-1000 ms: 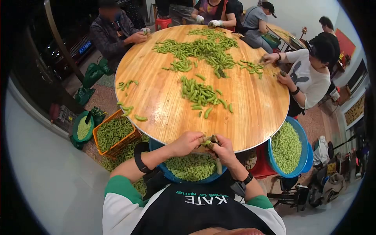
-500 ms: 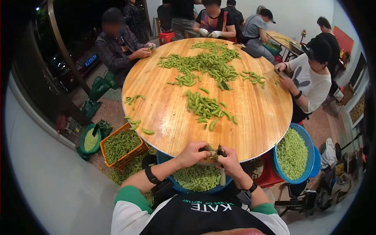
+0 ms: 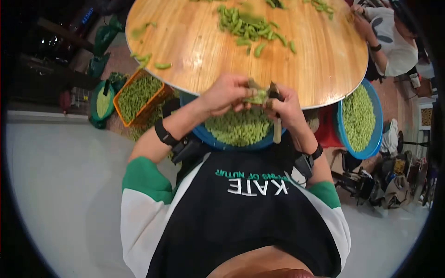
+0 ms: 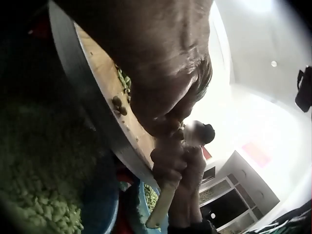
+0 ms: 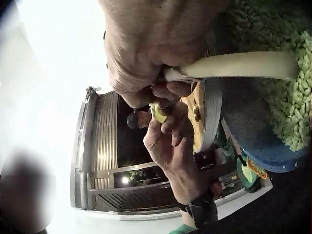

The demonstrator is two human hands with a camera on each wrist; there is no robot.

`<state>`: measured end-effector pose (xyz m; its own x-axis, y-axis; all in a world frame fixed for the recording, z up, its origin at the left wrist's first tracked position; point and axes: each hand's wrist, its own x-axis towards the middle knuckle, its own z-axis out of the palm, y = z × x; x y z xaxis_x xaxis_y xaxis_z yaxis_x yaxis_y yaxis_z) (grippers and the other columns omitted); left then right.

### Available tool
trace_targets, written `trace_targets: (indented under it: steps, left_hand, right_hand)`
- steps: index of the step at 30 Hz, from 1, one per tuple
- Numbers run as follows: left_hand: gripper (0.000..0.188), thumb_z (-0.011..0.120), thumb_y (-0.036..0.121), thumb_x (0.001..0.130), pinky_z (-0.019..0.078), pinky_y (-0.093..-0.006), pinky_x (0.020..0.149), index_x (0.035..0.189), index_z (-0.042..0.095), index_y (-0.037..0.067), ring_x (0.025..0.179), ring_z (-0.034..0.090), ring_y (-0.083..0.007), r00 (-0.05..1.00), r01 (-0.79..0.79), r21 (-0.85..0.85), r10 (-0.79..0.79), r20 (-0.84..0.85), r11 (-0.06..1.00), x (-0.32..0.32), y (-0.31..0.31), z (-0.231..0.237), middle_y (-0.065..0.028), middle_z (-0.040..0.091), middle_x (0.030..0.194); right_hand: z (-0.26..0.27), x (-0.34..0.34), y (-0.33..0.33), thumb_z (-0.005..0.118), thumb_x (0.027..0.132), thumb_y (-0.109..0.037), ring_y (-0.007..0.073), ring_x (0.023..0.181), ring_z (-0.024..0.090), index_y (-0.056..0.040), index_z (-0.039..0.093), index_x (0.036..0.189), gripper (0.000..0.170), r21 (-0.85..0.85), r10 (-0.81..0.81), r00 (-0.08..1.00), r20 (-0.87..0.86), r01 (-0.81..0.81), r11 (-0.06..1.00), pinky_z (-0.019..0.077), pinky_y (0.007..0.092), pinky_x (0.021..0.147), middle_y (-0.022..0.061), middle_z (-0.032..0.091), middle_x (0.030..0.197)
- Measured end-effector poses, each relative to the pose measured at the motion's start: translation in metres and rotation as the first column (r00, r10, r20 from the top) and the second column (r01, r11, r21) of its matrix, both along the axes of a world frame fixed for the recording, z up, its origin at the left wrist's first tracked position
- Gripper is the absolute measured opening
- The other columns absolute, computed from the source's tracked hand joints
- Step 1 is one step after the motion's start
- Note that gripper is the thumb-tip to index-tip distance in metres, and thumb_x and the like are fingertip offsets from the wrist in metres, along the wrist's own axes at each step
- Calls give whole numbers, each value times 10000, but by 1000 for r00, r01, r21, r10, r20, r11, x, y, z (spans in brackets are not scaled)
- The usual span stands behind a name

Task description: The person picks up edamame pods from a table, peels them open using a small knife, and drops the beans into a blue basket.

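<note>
Over the table's near edge, my left hand [image 3: 226, 96] pinches a split green bean pod [image 3: 259, 97]. My right hand [image 3: 288, 109] meets it there and grips a tool by its pale handle [image 3: 277, 131]; the handle's end sticks out below the fist. Seen from the right wrist, the handle [image 5: 239, 66] points out over the shelled beans, and a yellow-green bit of pod [image 5: 160, 114] shows between the fingertips of both hands. The tool's working end is hidden by fingers. Below the hands stands a blue tub [image 3: 254, 146] holding many shelled beans [image 3: 236, 127].
A pile of pods [image 3: 241, 25] lies on the round wooden table [image 3: 194, 65], with stray pods [image 3: 162, 66] nearer its left edge. An orange crate [image 3: 121, 110] of pods stands left, another blue tub [image 3: 377, 132] of beans right. A person in white [image 3: 398, 46] sits at the table's right.
The head view has tilted down, so the table and hands sit higher in it. Both hands stay together at the table edge, and the pod between them now shows opened.
</note>
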<state>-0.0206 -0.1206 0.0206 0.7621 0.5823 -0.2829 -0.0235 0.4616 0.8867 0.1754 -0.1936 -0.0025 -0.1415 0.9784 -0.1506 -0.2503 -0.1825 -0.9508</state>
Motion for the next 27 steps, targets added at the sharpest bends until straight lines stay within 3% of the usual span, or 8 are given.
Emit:
trace_targets:
  steps: [4, 8, 10, 16, 22, 23, 25, 27]
  left_hand:
    - [124, 547, 46, 895, 437, -188, 509, 972, 631, -4, 565, 538, -54, 982, 24, 374, 49, -183, 927, -1, -6, 7, -25, 621, 744]
    - [129, 545, 20, 859, 453, -234, 543, 952, 626, -18, 591, 551, -84, 958, -14, 532, 164, -235, 847, 3, -18, 7, -37, 613, 728]
    - [135, 560, 15, 816, 460, -287, 555, 934, 611, -27, 607, 564, -132, 941, 24, 805, 257, -218, 593, 2, -19, 4, -91, 602, 710]
    - [112, 560, 24, 801, 452, -324, 553, 896, 588, -28, 606, 575, -198, 919, 43, 830, 304, -251, 556, 5, -28, 4, -176, 574, 710]
    - [81, 560, 22, 808, 454, -304, 562, 869, 577, -28, 615, 571, -174, 907, 69, 874, 335, -255, 481, 2, -37, 4, -130, 584, 706]
    - [81, 560, 22, 808, 454, -304, 562, 869, 577, -28, 615, 571, -174, 906, 68, 874, 337, -257, 481, 1, -36, 6, -130, 584, 706]
    - [131, 522, 28, 762, 466, -394, 628, 871, 551, -38, 694, 609, -328, 942, -79, 574, 249, -225, 815, -1, -32, 10, -215, 596, 770]
    - [145, 513, 17, 757, 466, -377, 632, 885, 555, -37, 689, 603, -295, 951, -121, 547, 254, -174, 828, 1, -30, -1, -204, 597, 769]
  right_hand:
    - [-1, -4, -2, 644, 793, -133, 89, 554, 468, 2, 546, 900, 198, 68, -61, 970, 237, 46, 997, 373, 232, 505, 19, 550, 693]
    - [-3, -14, -1, 647, 798, -153, 111, 604, 481, 24, 533, 921, 243, 167, -149, 904, 400, 88, 982, 406, 269, 553, 42, 561, 722]
    - [-7, -21, 0, 664, 782, -146, 187, 572, 502, 18, 522, 915, 255, 482, -381, 804, 456, 137, 866, 435, 320, 553, 103, 556, 712]
    - [-2, -28, -4, 657, 746, -70, 395, 607, 545, 2, 486, 850, 213, 577, -492, 603, 628, 64, 814, 445, 409, 537, 222, 546, 698]
    - [-2, -26, -5, 630, 764, -66, 356, 598, 564, 13, 505, 874, 183, 486, -402, 645, 649, 54, 872, 456, 394, 553, 209, 552, 685]
    - [-1, -23, -5, 630, 764, -66, 356, 598, 564, 13, 505, 874, 183, 486, -400, 647, 649, 52, 873, 456, 394, 553, 209, 552, 685]
    - [5, -18, -5, 633, 776, -79, 266, 596, 568, 19, 520, 896, 192, 325, -237, 843, 483, 78, 943, 461, 362, 571, 177, 552, 671]
    - [6, -20, -6, 642, 778, -86, 233, 600, 562, 19, 523, 895, 197, 311, -223, 866, 447, 84, 947, 459, 348, 575, 164, 551, 667]
